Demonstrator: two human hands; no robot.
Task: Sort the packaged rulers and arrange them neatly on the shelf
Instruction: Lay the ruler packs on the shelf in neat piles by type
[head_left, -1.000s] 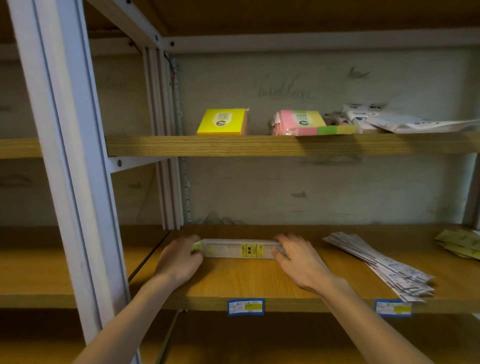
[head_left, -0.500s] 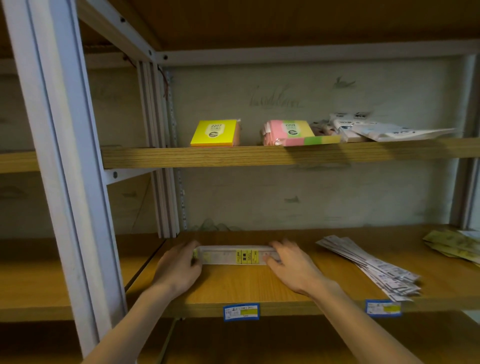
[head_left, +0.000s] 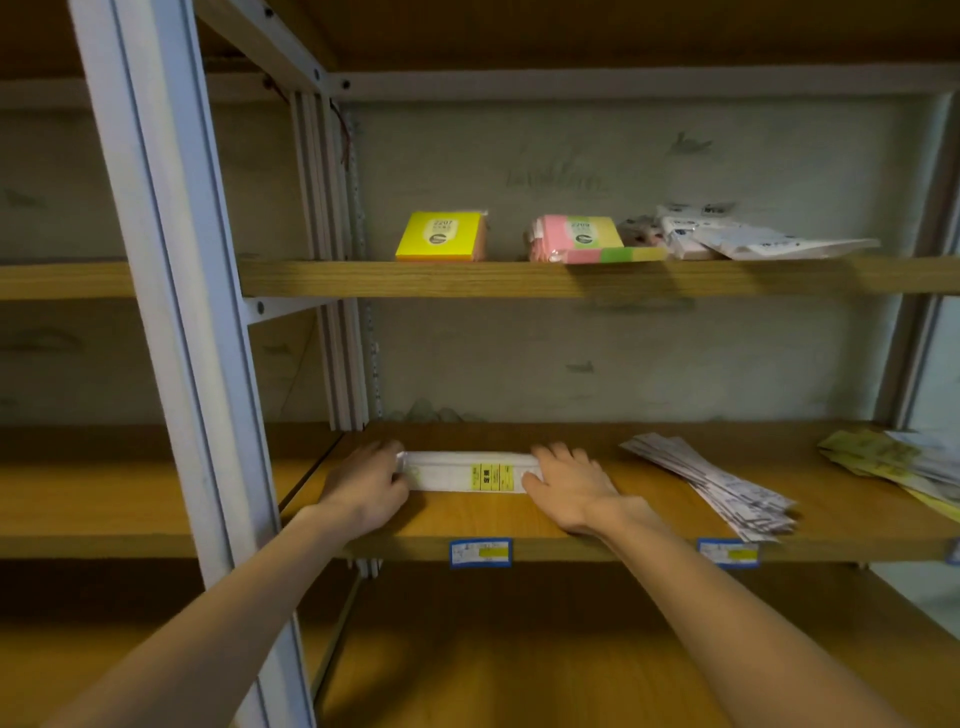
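A: Start at the left. What's the left hand (head_left: 366, 486) doing?

B: It sits at the left end of the ruler pack (head_left: 467, 472), fingers bent over that end and touching it. Whether it truly pinches the pack or only presses against it, I can't tell

A: And the pack itself?

B: Flat on the middle shelf (head_left: 467, 525), toward its left part, just ahead of both hands. Its long axis runs left to right, parallel to the shelf's front edge

A: The right hand (head_left: 566, 483)?

B: Palm down at the right end, fingers fairly straight and laid over the pack, thumb along its near edge. So the hands are apart, one at each end, with the pack spanning the gap between them

A: Which hand is nearer?

B: Neither, both are on it. I'd judge the next move is a squaring nudge, and since the hands bracket the long axis they can push the ends evenly

A: Further right?

B: A fanned stack of rulers (head_left: 717, 486) lies angled, well apart from the pack, closer to the right hand. Past it, yellow packets (head_left: 878, 457) at the shelf's right end
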